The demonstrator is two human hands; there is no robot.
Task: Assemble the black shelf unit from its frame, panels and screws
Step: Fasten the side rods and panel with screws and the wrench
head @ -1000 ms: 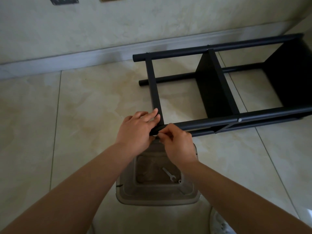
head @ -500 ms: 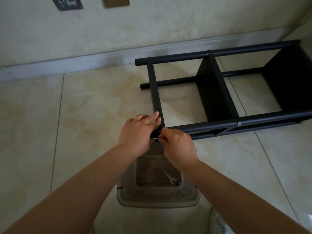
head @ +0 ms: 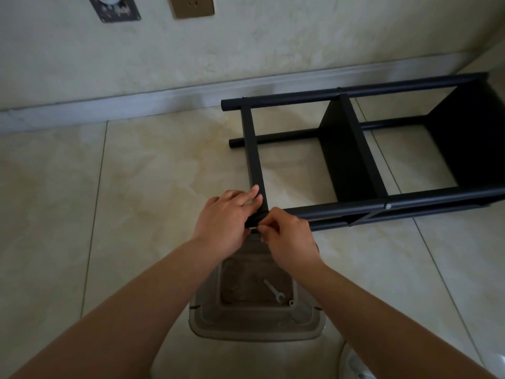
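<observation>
Tiled floor (head: 153, 187) by a wall, black shelf unit (head: 363, 160) on its side, long axis running right from the hands, left hand (head: 226, 217) grasping its near corner, right hand (head: 287, 236) pinching there, what it pinches hidden.

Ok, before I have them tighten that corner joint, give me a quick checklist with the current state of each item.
1. Shelf unit lying steady on its side on the floor: ok.
2. Left hand bracing the near corner where the crossbar meets the front tube: ok.
3. Right hand pinching something at the tube end, likely a screw: cannot tell, fingers hide it.
4. Screw seated in its hole: cannot tell.
5. Wrench ready: ok, lying in the plastic bin below the hands.
6. Middle panel already fixed, with a screw head visible on the front tube: ok.
</observation>
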